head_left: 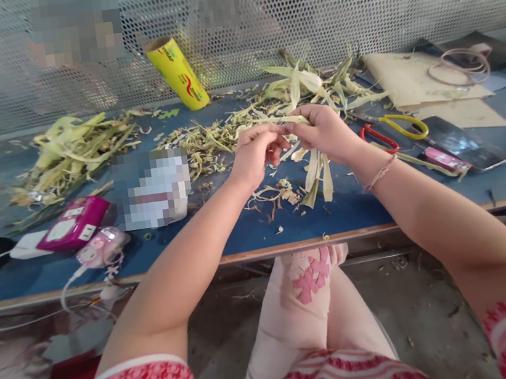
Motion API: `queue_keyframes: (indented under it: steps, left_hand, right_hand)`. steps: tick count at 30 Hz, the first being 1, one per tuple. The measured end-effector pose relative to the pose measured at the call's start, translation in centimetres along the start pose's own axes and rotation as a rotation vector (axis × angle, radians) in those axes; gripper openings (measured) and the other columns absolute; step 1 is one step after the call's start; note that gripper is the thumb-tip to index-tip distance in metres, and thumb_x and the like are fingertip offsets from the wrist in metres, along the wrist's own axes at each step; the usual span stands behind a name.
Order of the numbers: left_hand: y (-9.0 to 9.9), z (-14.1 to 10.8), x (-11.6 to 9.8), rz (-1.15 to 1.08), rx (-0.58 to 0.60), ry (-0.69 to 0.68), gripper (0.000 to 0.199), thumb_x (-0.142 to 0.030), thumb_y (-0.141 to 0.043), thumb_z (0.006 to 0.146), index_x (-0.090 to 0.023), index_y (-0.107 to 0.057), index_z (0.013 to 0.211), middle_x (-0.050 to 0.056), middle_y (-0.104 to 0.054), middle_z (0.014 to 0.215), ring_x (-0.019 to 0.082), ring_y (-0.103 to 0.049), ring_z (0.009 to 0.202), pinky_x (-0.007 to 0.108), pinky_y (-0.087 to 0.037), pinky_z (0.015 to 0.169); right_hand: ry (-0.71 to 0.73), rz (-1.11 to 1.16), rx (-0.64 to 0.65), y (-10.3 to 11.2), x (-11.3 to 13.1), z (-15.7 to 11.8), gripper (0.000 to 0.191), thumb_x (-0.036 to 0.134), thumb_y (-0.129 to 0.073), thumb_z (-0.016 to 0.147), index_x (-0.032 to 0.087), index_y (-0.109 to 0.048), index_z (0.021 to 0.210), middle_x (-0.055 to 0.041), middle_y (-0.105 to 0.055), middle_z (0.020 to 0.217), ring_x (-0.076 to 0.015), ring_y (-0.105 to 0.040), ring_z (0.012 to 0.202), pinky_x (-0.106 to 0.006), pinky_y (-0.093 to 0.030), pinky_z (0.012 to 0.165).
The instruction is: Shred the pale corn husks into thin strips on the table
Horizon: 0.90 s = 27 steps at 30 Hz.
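Near the middle of the blue table, my left hand (pixel 257 151) and my right hand (pixel 320 132) meet at the fingertips. Pale green husk strips (pixel 319 174) hang below my right hand, whose fingers are pinched on one strip. The fingers of my left hand are curled and touch that strip's end; what they hold is too small to make out. Behind both hands spreads a heap of thin husk shreds (pixel 213 140). Larger pale leaves (pixel 308 82) lie beyond my right hand. A few loose scraps (pixel 285 191) lie under my hands.
On the left are a husk pile (pixel 79 147), a magenta adapter (pixel 75 222) with cables, and a partly blurred device (pixel 178 187). A yellow tube (pixel 179 75) stands tilted behind. Scissors (pixel 403 126), a phone (pixel 465 140) and brown paper (pixel 420 77) are at right. A perforated metal screen (pixel 304 15) borders the table.
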<state>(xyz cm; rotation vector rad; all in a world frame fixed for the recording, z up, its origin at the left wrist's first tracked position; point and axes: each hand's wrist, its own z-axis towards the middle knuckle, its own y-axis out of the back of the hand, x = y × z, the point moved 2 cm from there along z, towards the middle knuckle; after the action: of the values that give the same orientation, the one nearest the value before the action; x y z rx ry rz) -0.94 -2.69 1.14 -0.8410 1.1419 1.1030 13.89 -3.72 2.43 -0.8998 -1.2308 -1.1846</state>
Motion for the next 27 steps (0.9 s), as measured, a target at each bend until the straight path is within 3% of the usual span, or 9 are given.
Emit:
queue_keyframes:
  steps: [6, 13, 27]
  left_hand:
    - [0.24, 0.67, 0.25, -0.059, 0.026, 0.087, 0.03, -0.034, -0.048, 0.089, -0.014, -0.065, 0.075, 0.002, -0.06, 0.055, 0.007, -0.051, 0.044, 0.02, -0.034, 0.04]
    - [-0.41, 0.09, -0.24, -0.068, 0.007, 0.104, 0.026, -0.032, -0.057, 0.09, -0.015, -0.06, 0.07, -0.002, -0.055, 0.054, 0.001, -0.04, 0.039, 0.017, -0.03, 0.039]
    - [-0.64, 0.11, 0.04, 0.016, -0.018, 0.04, 0.027, -0.028, -0.053, 0.091, -0.015, -0.058, 0.068, -0.005, -0.048, 0.051, 0.001, -0.035, 0.038, 0.017, -0.028, 0.04]
  right_hand:
    - [-0.027, 0.038, 0.048, -0.17, 0.11, -0.08, 0.018, 0.019, -0.07, 0.077, 0.02, -0.052, 0.081, 0.0061, -0.043, 0.059, -0.0049, -0.035, 0.053, -0.019, -0.025, 0.047]
    - [0.032, -0.041, 0.006, -0.2, 0.21, -0.12, 0.02, 0.021, -0.073, 0.076, 0.019, -0.053, 0.077, 0.0052, -0.045, 0.06, -0.0057, -0.036, 0.053, -0.019, -0.027, 0.047]
    - [0.201, -0.276, -0.005, -0.28, 0.03, 0.1, 0.022, 0.033, -0.072, 0.079, 0.017, -0.057, 0.077, 0.0044, -0.044, 0.058, -0.0069, -0.036, 0.055, -0.022, -0.029, 0.05]
